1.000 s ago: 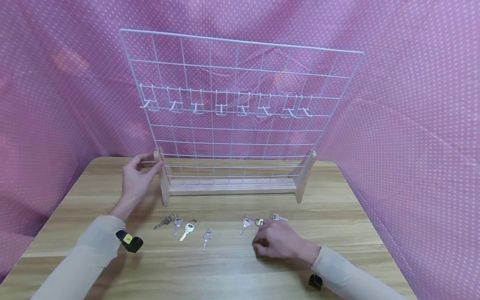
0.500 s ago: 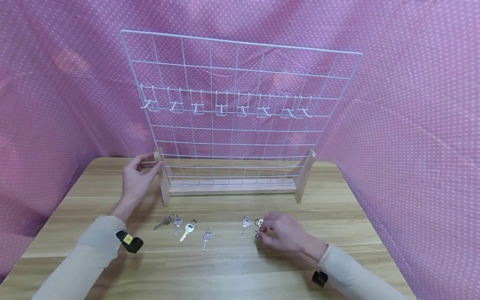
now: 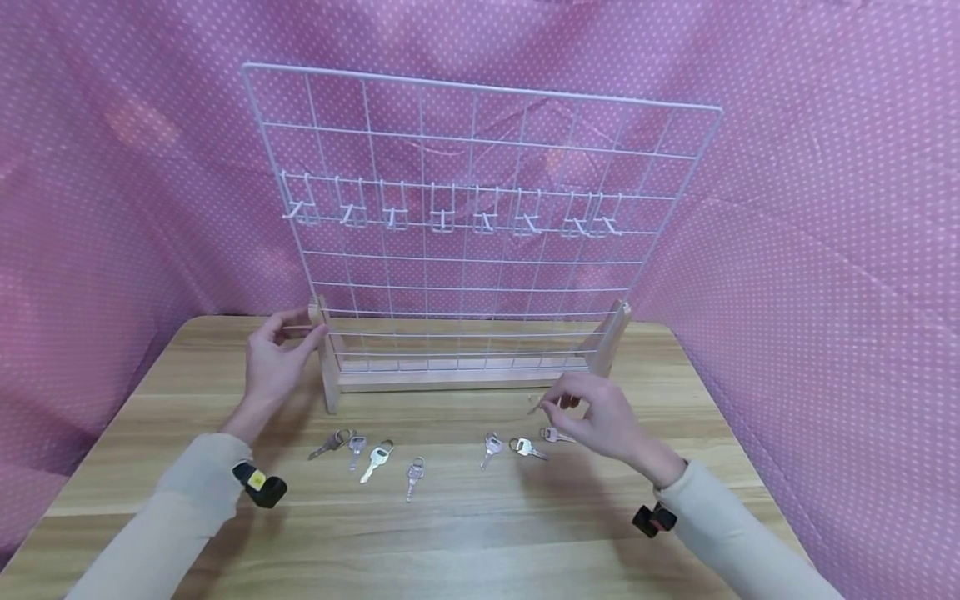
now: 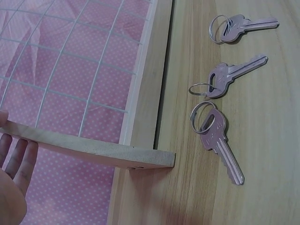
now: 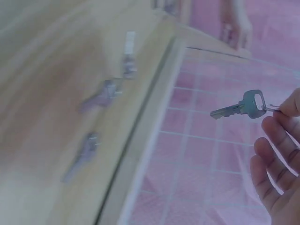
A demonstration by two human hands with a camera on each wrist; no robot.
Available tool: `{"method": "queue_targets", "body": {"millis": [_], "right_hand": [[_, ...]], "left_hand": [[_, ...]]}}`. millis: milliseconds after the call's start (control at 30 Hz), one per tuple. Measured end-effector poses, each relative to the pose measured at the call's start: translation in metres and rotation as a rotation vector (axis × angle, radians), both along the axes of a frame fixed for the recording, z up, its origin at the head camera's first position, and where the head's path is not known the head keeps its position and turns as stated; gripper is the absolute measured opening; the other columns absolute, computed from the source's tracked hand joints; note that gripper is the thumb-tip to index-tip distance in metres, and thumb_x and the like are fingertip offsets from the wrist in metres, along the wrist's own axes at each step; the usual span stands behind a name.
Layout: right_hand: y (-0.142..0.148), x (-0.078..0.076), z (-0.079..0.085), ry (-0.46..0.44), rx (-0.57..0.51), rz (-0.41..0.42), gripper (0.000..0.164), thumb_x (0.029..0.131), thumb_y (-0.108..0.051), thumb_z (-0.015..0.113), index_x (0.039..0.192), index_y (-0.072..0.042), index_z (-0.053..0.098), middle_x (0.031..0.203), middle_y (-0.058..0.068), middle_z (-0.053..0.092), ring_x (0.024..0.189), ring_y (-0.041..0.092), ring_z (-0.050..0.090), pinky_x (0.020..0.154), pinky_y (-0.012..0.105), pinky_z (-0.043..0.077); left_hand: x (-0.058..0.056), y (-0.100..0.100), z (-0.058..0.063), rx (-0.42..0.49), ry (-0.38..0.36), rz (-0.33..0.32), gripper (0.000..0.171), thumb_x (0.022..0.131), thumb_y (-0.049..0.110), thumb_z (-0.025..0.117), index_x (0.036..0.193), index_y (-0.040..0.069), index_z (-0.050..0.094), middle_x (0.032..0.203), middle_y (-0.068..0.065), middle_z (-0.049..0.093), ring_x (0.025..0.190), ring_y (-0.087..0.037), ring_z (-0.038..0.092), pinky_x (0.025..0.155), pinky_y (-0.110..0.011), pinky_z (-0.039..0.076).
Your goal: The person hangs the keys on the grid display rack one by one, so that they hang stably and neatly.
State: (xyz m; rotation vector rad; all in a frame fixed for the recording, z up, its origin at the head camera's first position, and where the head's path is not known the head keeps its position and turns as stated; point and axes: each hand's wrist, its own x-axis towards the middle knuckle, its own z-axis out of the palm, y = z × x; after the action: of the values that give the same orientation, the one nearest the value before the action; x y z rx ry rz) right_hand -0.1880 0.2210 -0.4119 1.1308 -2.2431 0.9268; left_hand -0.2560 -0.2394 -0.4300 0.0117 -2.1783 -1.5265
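Observation:
In the right wrist view a metal key [image 5: 236,109] hangs from a small ring, which my right hand [image 3: 600,417] pinches between thumb and index finger. That hand is raised off the table, in front of the rack's right end; its other fingers are loosely bent. My left hand [image 3: 273,362] grips the wooden side leg [image 4: 93,149] of a white wire grid rack [image 3: 480,85], thumb on one face and fingers on the other. Several short white hooks [image 3: 442,220] line the grid, with nothing hanging on them.
Several keys with rings lie on the wooden table [image 3: 465,542] before the rack: a left group including one key [image 3: 377,457], and a right group including another key [image 3: 492,447]. Pink dotted cloth [image 3: 825,250] surrounds the table behind and at the sides.
My right hand has lifted from the table and moved up and right toward the rack, carrying a key by its ring. The left hand stays on the side leg.

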Motion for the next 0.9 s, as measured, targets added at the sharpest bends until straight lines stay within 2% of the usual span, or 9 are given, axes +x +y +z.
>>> {"method": "queue_targets", "body": {"millis": [133, 367, 433, 600, 700, 900], "right_hand": [[0.001, -0.001, 0.022, -0.062, -0.117, -0.004, 0.021, 0.084, 0.012, 0.075, 0.093, -0.007, 0.075, 0.082, 0.005, 0.075, 0.071, 0.002, 0.063, 0.062, 0.02, 0.058], [0.011, -0.011, 0.062, -0.092, -0.25, -0.056, 0.011, 0.087, 0.014, 0.073, 0.093, 0.004, 0.074, 0.084, 0.015, 0.076, 0.073, -0.003, 0.064, 0.068, 0.012, 0.058], [0.013, -0.015, 0.074, -0.092, -0.292, -0.071, 0.01, 0.087, 0.015, 0.071, 0.093, 0.007, 0.073, 0.085, 0.008, 0.078, 0.073, -0.004, 0.065, 0.07, 0.011, 0.057], [0.019, -0.025, 0.1, -0.106, -0.397, -0.101, 0.008, 0.09, 0.018, 0.068, 0.093, 0.012, 0.072, 0.09, -0.019, 0.076, 0.071, -0.003, 0.067, 0.067, 0.011, 0.058], [0.022, -0.029, 0.112, -0.116, -0.433, -0.125, 0.005, 0.093, 0.016, 0.066, 0.094, 0.015, 0.071, 0.09, -0.022, 0.076, 0.07, -0.003, 0.069, 0.066, 0.011, 0.06], [0.029, -0.038, 0.131, -0.135, -0.501, -0.159, 0.009, 0.098, 0.009, 0.066, 0.096, 0.017, 0.07, 0.086, -0.018, 0.078, 0.066, 0.0, 0.067, 0.064, 0.012, 0.058]], "left_hand": [[0.001, 0.0, 0.001, -0.01, 0.008, 0.008, 0.039, 0.095, 0.015, 0.08, 0.128, -0.001, 0.067, 0.101, 0.031, 0.061, 0.09, 0.007, 0.062, 0.077, -0.003, 0.056], [0.001, 0.001, 0.002, -0.024, -0.007, 0.004, 0.04, 0.096, 0.016, 0.078, 0.13, 0.0, 0.066, 0.103, 0.031, 0.06, 0.092, 0.006, 0.061, 0.077, -0.003, 0.056], [0.001, 0.001, 0.003, -0.029, -0.006, 0.003, 0.039, 0.096, 0.016, 0.078, 0.13, 0.0, 0.066, 0.103, 0.03, 0.06, 0.092, 0.006, 0.061, 0.077, -0.003, 0.056], [0.002, 0.001, 0.003, -0.047, -0.01, 0.007, 0.039, 0.097, 0.018, 0.078, 0.13, 0.001, 0.066, 0.103, 0.029, 0.06, 0.091, 0.007, 0.061, 0.076, -0.003, 0.055], [0.003, 0.0, 0.002, -0.047, -0.018, 0.008, 0.039, 0.097, 0.019, 0.078, 0.13, 0.001, 0.066, 0.103, 0.029, 0.06, 0.092, 0.007, 0.06, 0.076, -0.003, 0.055], [0.002, 0.0, 0.0, -0.041, -0.006, 0.013, 0.038, 0.097, 0.017, 0.078, 0.129, 0.0, 0.066, 0.103, 0.03, 0.06, 0.091, 0.006, 0.06, 0.077, -0.003, 0.054]]}}
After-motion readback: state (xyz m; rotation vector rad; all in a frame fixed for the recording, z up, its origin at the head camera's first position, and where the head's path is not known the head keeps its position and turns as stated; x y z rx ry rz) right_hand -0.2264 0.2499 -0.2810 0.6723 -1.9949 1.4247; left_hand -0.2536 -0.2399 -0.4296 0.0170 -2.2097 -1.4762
